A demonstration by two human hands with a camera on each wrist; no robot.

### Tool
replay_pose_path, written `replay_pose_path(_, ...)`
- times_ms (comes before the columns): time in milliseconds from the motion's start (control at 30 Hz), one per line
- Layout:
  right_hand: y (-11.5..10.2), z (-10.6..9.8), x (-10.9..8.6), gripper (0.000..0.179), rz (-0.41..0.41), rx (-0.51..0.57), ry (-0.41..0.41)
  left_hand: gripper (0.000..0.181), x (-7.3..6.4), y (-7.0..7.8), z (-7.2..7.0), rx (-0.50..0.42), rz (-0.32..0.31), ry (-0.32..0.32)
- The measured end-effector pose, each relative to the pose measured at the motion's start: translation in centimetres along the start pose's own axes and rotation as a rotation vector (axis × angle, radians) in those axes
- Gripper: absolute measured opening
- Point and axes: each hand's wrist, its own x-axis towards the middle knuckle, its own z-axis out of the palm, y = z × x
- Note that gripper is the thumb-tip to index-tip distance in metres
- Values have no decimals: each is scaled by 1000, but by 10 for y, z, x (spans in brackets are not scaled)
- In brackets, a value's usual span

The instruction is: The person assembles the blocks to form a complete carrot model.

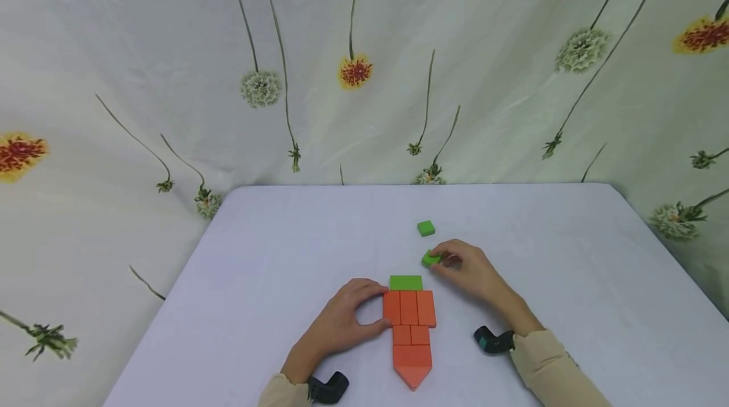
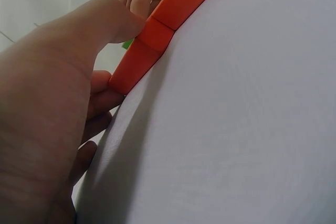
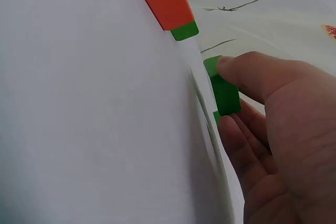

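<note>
Flat orange blocks lie together in a shape on the white table, its pointed end towards me and a green rectangular block at its far end. My left hand spans the left upright orange block, thumb at its near end and fingertips at its far corner. Beyond the shape, to the right, my right hand pinches a small green block between thumb and fingers. The right wrist view shows this green block tilted, with the thumb on its upper end.
Another small green block lies farther back on the table. Behind the table's far edge hangs a flower-printed cloth. A dark wrist camera sits at my left sleeve, and another wrist camera at my right.
</note>
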Motion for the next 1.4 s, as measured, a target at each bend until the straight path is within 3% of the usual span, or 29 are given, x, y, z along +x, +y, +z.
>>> replay_pose_path(267, -5, 5, -2, 26, -9, 21, -109, 52, -1, -1, 1, -2, -3, -5)
replay_pose_path(800, -8, 7, -2, 27, -26, -9, -156, 52, -1, -2, 1, -8, -6, -5)
replay_pose_path(933, -7, 6, -1, 24, -31, 15, -123, 52, -1, -1, 0, -8, -12, -7)
replay_pose_path(1100, -2, 5, 2, 23, -33, 8, -12, 52, 0, 1, -1, -7, -12, -8)
replay_pose_path(1400, 11, 5, 9, 35, 24, -56, 84, 52, 0, 1, -2, -9, -4, -5)
